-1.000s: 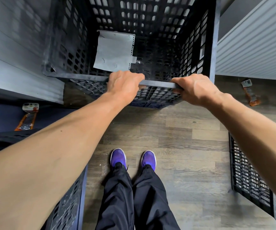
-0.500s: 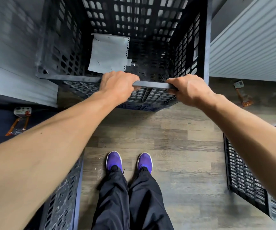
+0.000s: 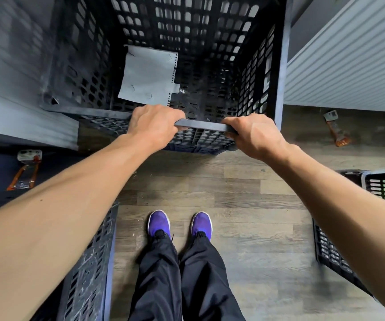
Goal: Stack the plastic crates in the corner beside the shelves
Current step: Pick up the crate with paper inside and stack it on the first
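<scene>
Hands first: left hand (image 3: 156, 126) and right hand (image 3: 254, 135) both grip the near rim of the big black crate (image 3: 187, 31), fingers curled over the top edge. They sit side by side with a short bare stretch of rim between them. The left hand is near the rim's middle, the right close to the right corner.

The crate lies straight ahead of both hands, away from the body. It is upright, mouth up, with the near rim crosswise to the person. It sits in the gap between the grey panelling (image 3: 13, 100) on the left and the white ribbed panel (image 3: 349, 66) on the right. Its right wall is just beside that panel; can't tell whether they touch. Can't tell what is under the crate either.

Judgement: any further move is forward into the corner, with both arms pushing evenly and little clearance on the right.

Wood floor (image 3: 233, 193) shows below. Another black crate (image 3: 87, 269) stands by the left leg, and a third crate (image 3: 330, 251) sits at the right edge. A grey paper sheet (image 3: 147, 75) lies inside the held crate, towards its left side. An orange-handled tool (image 3: 336, 129) lies on the floor to the right, well apart from the crate.
</scene>
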Demonstrator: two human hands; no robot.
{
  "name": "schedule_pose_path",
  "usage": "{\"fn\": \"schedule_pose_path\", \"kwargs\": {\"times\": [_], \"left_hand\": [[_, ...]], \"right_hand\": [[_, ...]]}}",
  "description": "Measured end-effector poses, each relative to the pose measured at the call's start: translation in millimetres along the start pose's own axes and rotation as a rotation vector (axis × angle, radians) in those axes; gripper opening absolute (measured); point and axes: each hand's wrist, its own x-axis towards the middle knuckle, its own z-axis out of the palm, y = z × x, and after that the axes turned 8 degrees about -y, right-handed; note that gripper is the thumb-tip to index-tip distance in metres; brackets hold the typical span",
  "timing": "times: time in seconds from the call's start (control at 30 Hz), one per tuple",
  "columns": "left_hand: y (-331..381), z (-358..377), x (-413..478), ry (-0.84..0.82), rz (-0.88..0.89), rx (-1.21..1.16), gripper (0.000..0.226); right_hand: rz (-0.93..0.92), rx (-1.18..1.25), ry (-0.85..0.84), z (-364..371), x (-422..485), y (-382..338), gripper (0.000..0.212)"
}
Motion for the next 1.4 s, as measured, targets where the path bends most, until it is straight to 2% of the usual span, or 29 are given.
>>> {"fn": "schedule_pose_path", "kwargs": {"times": [0.37,0.6,0.73,0.83,1.0,1.2,1.4], "left_hand": [[10.0,9.9,14.2,0.081,-0.011,0.027,0.01],[10.3,8.3,15.8,0.067,-0.025,-0.035,0.011],[8.3,16.2,14.0,0.089,-0.015,-0.065,0.024],[-9.0,15.9,4.7,0.129,-0.035,-0.114,0.035],[-65.0,14.1,-20.1,0.148,-0.041,-0.078,0.039],[-144.4,1.9,-33.3,0.06,-0.132,0.028,0.019],[-153.8,0.3,-30.6,-0.015,-0.172,-0.075,0.012]], "right_hand": [[0.008,-0.027,-0.058,2.5,11.4,17.8,0.018],[0.108,-0.015,-0.091,-4.5,12.6,9.6,0.016],[0.062,0.0,-0.03,-2.2,19.4,-20.6,0.02],[0.028,0.024,-0.004,0.1,30.0,-43.8,0.027],[-0.034,0.04,-0.009,0.7,50.0,-71.1,0.03],[-0.08,0.012,-0.004,5.9,84.4,-112.5,0.024],[-0.116,0.023,-0.024,1.6,114.4,-152.3,0.027]]}}
